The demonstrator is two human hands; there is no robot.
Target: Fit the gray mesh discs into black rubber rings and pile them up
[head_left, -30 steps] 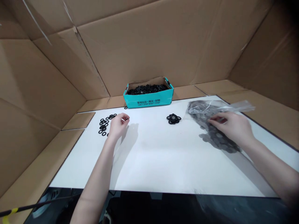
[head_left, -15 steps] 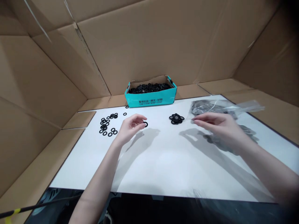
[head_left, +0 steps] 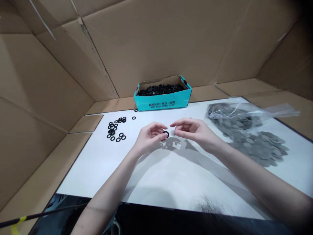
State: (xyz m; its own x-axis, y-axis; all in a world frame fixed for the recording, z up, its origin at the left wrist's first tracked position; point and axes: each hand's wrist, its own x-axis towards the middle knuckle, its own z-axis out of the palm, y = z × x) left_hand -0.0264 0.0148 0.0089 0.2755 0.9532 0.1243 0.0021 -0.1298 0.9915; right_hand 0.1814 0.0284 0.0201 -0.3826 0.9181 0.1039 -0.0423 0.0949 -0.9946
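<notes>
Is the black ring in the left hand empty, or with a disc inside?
Empty, it seems: the grey disc is in the right hand, beside the black ring.

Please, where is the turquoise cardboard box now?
Head view, centre: the turquoise cardboard box stands at the far edge of the white tabletop, beyond the left hand.

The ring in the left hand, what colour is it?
The ring is black, seen best in the head view, the only one here.

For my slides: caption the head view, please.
Left hand holds a black ring, right hand a grey disc, above a white table.
</notes>
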